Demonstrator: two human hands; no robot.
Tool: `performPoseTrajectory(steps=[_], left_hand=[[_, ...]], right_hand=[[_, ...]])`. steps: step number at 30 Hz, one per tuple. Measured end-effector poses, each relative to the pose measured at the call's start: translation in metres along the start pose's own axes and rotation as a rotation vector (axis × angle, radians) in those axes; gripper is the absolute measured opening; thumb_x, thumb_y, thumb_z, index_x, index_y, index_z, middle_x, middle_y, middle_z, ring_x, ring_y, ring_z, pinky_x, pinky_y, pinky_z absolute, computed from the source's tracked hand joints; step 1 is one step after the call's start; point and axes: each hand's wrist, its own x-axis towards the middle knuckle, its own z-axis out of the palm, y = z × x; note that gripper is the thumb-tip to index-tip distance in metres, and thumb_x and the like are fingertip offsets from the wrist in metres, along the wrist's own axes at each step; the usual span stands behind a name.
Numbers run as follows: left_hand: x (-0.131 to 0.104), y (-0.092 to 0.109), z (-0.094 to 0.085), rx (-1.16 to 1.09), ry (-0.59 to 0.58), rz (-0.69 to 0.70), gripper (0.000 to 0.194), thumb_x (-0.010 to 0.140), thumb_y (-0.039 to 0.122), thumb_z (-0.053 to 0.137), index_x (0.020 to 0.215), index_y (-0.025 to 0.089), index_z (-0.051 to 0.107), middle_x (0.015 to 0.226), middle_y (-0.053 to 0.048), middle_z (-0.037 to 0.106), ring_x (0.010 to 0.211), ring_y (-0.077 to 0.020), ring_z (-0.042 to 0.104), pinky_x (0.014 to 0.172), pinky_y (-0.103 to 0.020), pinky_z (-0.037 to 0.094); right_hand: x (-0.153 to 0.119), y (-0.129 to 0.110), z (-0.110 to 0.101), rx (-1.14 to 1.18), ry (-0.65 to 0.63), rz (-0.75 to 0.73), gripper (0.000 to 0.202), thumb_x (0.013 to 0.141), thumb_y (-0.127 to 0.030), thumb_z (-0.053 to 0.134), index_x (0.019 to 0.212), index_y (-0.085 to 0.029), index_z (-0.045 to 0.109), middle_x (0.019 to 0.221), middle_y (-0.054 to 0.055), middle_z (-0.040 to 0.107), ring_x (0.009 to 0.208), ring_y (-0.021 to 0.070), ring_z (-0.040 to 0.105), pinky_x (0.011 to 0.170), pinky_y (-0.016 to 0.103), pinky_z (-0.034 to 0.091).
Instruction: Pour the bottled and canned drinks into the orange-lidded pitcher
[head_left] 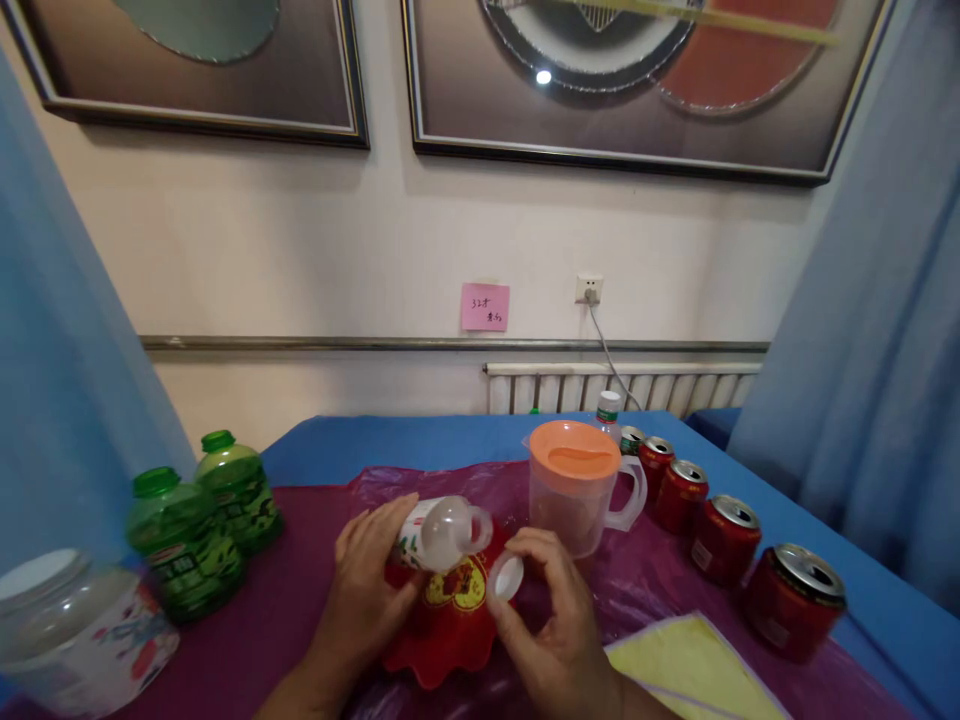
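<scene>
Small clear bottle (442, 537), printed label, is in the left hand (371, 570), up off the tabletop (420, 440), above the red tray (442, 650) near the middle of the near edge. Bottle lies close to level: long axis runs left-right, open mouth toward the right edge, base end in the palm. Left hand clamped round the label end. Right hand (555, 600) pinches a white cap (509, 578), just beside the mouth, not on it. Hands apart from each other.

Counts: 1 red tray, scalloped rim, gold print; 1 pitcher (566, 510) with orange lid; 4 red cans (795, 605) in a row along the right edge, 1 green can (631, 440) at its far end; 1 white-capped bottle (608, 412) toward the far edge; 2 green bottles (186, 550) by the left edge; 1 big jar (79, 640) at the near-left corner; 1 yellow cloth (694, 660) toward the near-right corner. Purple sheet (300, 560) under most of it.

In the way: right hand overlaps the pitcher's base; pitcher hides the white-capped bottle's lower part.
</scene>
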Motion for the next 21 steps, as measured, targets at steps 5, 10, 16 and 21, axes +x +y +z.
performPoseTrajectory(steps=[5, 10, 16, 21], left_hand=[[0.008, 0.012, -0.005, -0.165, -0.015, -0.252, 0.061, 0.078, 0.061, 0.070, 0.124, 0.021, 0.060, 0.119, -0.011, 0.073, 0.103, -0.0300, 0.072, 0.088, -0.040, 0.059], [0.012, 0.020, -0.010, -0.292, -0.064, -0.402, 0.058, 0.069, 0.063, 0.074, 0.108, 0.021, 0.067, 0.102, -0.009, 0.078, 0.090, -0.0309, 0.075, 0.078, -0.039, 0.061], [0.002, 0.016, 0.001, -0.428, -0.163, -0.487, 0.065, 0.071, 0.057, 0.073, 0.123, 0.020, 0.061, 0.119, -0.011, 0.075, 0.106, -0.0324, 0.072, 0.090, -0.044, 0.059], [0.001, 0.021, 0.002, -0.498, -0.249, -0.485, 0.064, 0.074, 0.052, 0.072, 0.128, 0.020, 0.057, 0.123, -0.011, 0.073, 0.110, -0.0311, 0.069, 0.096, -0.045, 0.055]], right_hand=[[0.000, -0.016, -0.011, -0.017, -0.296, 0.186, 0.031, 0.071, -0.013, 0.072, 0.097, -0.025, 0.058, 0.089, -0.002, 0.072, 0.083, 0.0185, 0.067, 0.079, 0.030, 0.048], [-0.027, 0.016, -0.029, -0.261, -0.713, 0.160, 0.036, 0.062, -0.031, 0.088, 0.086, -0.024, 0.062, 0.095, -0.002, 0.076, 0.084, 0.0206, 0.068, 0.075, 0.030, 0.043], [-0.088, 0.094, -0.025, -0.604, -0.783, -0.120, 0.022, 0.081, -0.034, 0.077, 0.073, -0.024, 0.060, 0.077, -0.002, 0.074, 0.073, 0.0193, 0.067, 0.070, 0.028, 0.043], [-0.102, 0.100, -0.046, -0.557, -0.618, -0.210, 0.017, 0.081, -0.025, 0.079, 0.087, -0.025, 0.063, 0.104, 0.001, 0.075, 0.085, 0.0194, 0.069, 0.074, 0.026, 0.050]])
